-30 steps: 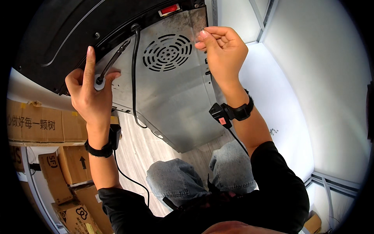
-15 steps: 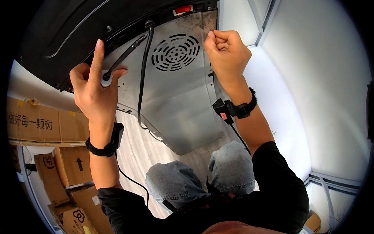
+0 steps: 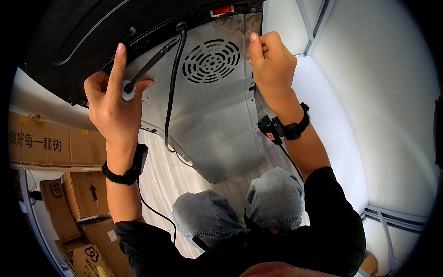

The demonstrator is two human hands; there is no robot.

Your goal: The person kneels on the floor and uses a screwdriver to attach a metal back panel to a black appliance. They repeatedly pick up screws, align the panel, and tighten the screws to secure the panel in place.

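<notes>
My left hand [image 3: 113,108] grips a screwdriver [image 3: 148,66] by its pale handle, index finger stretched upward. The dark shaft slants up and right, its tip near the black cable [image 3: 170,106]. Over on the right, my right hand [image 3: 276,64] is closed, thumb against curled fingers, at the upper right edge of a grey metal panel [image 3: 217,124]. Whatever is between those fingers, if anything, is hidden. Between my hands the panel has a round slotted vent [image 3: 212,63]. The panel belongs to an appliance with a black upper part [image 3: 78,41].
A red rocker switch [image 3: 222,10] sits at the top of the appliance. Stacked cardboard boxes [image 3: 46,145] stand at the left. A pale wall [image 3: 378,92] rises close on the right. My knees [image 3: 274,198] are below the panel, above a light wood-look floor [image 3: 159,180].
My right hand has turned slightly at the panel's edge, with its thumb now pointing more upward. My left hand keeps its grip on the screwdriver. The whole appliance appears shifted slightly right.
</notes>
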